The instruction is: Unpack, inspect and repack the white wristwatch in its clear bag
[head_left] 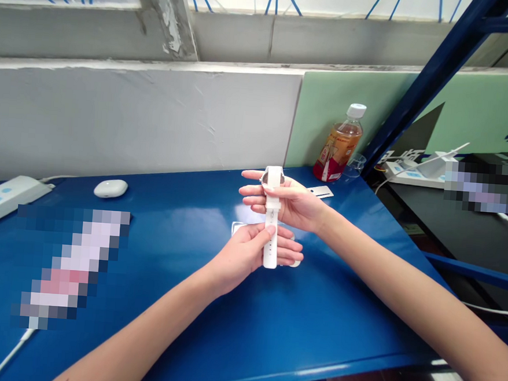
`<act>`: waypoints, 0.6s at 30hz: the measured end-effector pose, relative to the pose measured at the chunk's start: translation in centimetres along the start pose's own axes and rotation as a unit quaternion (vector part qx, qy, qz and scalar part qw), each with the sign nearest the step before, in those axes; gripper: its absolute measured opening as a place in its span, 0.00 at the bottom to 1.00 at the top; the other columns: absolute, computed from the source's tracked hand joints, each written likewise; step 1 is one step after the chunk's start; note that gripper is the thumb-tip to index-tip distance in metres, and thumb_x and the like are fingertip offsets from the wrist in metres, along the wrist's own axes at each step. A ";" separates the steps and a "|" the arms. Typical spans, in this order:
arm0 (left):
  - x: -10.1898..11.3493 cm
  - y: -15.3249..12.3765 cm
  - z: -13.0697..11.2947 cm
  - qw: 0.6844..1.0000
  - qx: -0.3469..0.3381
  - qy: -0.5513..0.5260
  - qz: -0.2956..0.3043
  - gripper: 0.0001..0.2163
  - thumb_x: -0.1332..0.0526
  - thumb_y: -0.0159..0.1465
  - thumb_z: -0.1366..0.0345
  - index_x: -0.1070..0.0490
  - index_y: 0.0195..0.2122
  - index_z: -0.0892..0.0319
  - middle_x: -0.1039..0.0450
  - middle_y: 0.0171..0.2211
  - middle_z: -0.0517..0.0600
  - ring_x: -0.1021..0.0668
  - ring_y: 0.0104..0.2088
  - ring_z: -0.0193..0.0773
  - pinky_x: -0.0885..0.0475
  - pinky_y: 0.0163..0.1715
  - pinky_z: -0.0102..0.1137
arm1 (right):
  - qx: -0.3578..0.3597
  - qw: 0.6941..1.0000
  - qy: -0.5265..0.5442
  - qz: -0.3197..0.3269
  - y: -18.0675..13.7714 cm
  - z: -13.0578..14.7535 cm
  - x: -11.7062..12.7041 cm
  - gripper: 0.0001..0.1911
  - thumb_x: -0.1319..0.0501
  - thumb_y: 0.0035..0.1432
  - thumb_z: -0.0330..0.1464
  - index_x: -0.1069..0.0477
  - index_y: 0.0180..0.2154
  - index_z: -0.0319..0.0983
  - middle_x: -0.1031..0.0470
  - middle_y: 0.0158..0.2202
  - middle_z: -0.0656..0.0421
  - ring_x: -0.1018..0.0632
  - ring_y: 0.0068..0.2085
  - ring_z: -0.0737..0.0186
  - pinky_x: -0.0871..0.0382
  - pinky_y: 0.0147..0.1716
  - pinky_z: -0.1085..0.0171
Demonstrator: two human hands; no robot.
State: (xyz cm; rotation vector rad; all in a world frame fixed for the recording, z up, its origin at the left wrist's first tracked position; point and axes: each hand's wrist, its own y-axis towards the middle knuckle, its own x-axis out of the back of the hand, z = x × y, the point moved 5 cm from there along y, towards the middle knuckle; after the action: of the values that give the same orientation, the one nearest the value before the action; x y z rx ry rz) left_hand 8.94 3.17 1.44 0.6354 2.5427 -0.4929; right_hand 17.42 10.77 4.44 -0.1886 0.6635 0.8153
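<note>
A wristwatch (272, 212) with a white strap is held upright above the blue desk, between both hands. My left hand (250, 248) pinches the lower, holed end of the strap between thumb and fingers. Farther up, my right hand (296, 202) grips the strap near the watch case, its thumb across the front and its fingers behind, pointing left. Part of the watch case is hidden by the strap and thumb. Behind my left hand, a white object (236, 227) shows only in part, and I cannot make out what it is.
The blue desk (175, 324) carries a white earbud case (111, 188), a power strip (5, 199) and a blurred phone-like device (75, 265) on a white cable. At the back right stands a drink bottle (339, 144), with a white card (321, 192) nearby. A blue metal post (426, 86) rises at right.
</note>
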 end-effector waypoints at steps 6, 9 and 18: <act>-0.2 -0.1 0.1 1.000 0.001 0.005 -0.002 0.15 0.37 0.67 0.59 0.26 0.42 0.70 0.19 0.38 0.65 0.16 0.39 0.51 0.24 0.45 0.44 | -0.022 0.999 0.008 -0.027 0.0 -0.2 -0.1 0.14 0.44 0.63 0.22 0.28 0.49 0.30 0.18 0.45 0.49 0.17 0.43 0.61 0.23 0.47 0.64; -0.2 -0.1 0.1 1.000 0.000 0.006 0.005 0.15 0.37 0.67 0.59 0.25 0.42 0.70 0.19 0.38 0.65 0.16 0.39 0.51 0.24 0.45 0.44 | -0.025 0.999 0.018 -0.014 -0.1 -0.3 -0.2 0.13 0.43 0.62 0.22 0.27 0.47 0.30 0.18 0.44 0.49 0.17 0.44 0.59 0.23 0.48 0.63; 0.0 -0.1 -0.1 1.000 0.003 -0.006 0.009 0.16 0.40 0.68 0.58 0.25 0.44 0.70 0.19 0.38 0.64 0.16 0.38 0.50 0.24 0.44 0.42 | -0.038 0.993 0.109 -0.039 0.1 0.5 0.4 0.13 0.48 0.66 0.32 0.28 0.45 0.32 0.30 0.24 0.61 0.27 0.25 0.67 0.27 0.29 0.67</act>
State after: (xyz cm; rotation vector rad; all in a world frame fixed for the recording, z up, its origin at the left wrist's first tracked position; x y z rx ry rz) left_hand 8.82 3.15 1.53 0.6558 2.5227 -0.4971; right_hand 17.81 11.25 4.58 -0.3743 0.8252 0.7510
